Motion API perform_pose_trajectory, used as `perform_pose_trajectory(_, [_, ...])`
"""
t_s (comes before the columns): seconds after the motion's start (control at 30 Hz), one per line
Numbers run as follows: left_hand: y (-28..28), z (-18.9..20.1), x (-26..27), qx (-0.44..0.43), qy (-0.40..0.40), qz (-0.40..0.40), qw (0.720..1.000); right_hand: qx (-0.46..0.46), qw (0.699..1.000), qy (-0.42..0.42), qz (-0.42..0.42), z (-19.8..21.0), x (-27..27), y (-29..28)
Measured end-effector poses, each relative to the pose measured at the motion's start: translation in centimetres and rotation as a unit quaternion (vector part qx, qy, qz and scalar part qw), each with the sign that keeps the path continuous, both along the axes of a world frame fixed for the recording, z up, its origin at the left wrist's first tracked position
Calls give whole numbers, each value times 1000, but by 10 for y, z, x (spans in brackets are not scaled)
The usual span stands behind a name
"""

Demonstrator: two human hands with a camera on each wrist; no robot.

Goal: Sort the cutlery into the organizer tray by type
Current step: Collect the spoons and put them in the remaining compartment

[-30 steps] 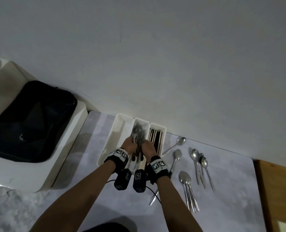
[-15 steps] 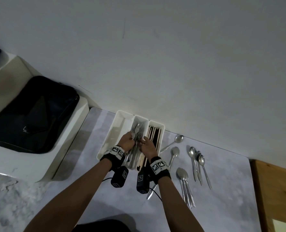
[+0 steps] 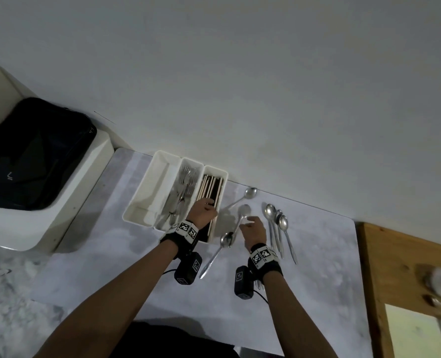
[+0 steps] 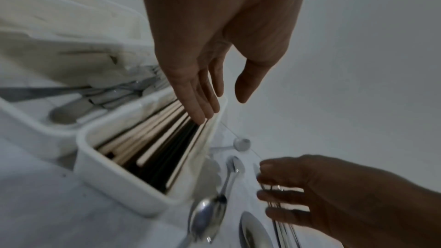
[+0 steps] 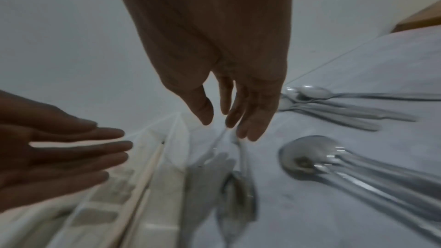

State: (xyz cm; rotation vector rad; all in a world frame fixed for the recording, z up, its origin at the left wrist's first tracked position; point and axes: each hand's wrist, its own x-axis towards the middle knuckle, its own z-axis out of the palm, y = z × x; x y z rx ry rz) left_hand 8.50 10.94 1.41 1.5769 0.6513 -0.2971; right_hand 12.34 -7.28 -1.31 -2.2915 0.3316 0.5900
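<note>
The white organizer tray (image 3: 140, 200) stands against the wall with three compartments. Forks (image 3: 186, 186) fill the middle one and chopsticks (image 3: 210, 187) (image 4: 152, 139) the right one; the left one looks bare. My left hand (image 3: 212, 209) (image 4: 222, 105) hovers over the chopstick compartment with straight fingers and holds nothing. My right hand (image 3: 249, 221) (image 5: 226, 122) hangs relaxed and empty just above a spoon handle on the table. Loose spoons lie right of the tray: one (image 3: 250, 193) by the wall, one (image 3: 226, 240) near the tray's corner, three small ones (image 3: 276, 218) together.
A stack of large spoons (image 5: 307, 157) lies right of my right hand. A black bag (image 3: 33, 156) sits on a white unit at the left. A wooden surface (image 3: 395, 267) borders the marble table (image 3: 317, 293) on the right.
Both hands held forks in the middle compartment and have let them go. The left hand shifted over the chopsticks; the right hand moved right, over the spoons.
</note>
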Motion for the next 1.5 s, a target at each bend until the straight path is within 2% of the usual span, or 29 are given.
perform_pose_trajectory(0.13, [-42,-7,-10,8,15,-4,1000,-70,997,40,-8,-9,-19,-56])
perform_pose_trajectory(0.27, [-69,-16,-20,15,25,7,1000,-127,990,54,6,-23,-30,-87])
perform_pose_trajectory(0.37, [-84,-23,-30,26,30,37,999,-150,985,68,53,-32,-35,-92])
perform_pose_trajectory(0.47, [-95,-31,-40,45,38,56,997,-188,973,42,125,-39,-37,-90])
perform_pose_trajectory(0.6, [-104,-48,-51,83,54,84,992,-184,960,29,211,-43,-30,-92])
perform_pose_trajectory(0.73, [-118,-55,-51,146,64,61,985,-137,964,22,224,-39,-8,-100])
perform_pose_trajectory(0.87, [-131,-61,-40,263,77,10,962,-38,980,-4,195,-38,20,-119])
perform_pose_trajectory(0.93, [-136,-63,-34,297,99,2,950,3,986,-18,167,-25,31,-129])
perform_pose_trajectory(1.1, [-148,-76,-21,382,136,-15,914,28,989,-48,138,-4,60,-157])
perform_pose_trajectory(1.23, [-155,-86,-8,386,148,2,911,1,989,-84,123,-1,75,-181])
perform_pose_trajectory(1.4, [-155,-78,13,361,51,59,929,-4,990,-94,104,-4,87,-197])
perform_pose_trajectory(1.5, [-152,-78,33,364,28,42,930,-3,991,-89,104,-5,91,-201])
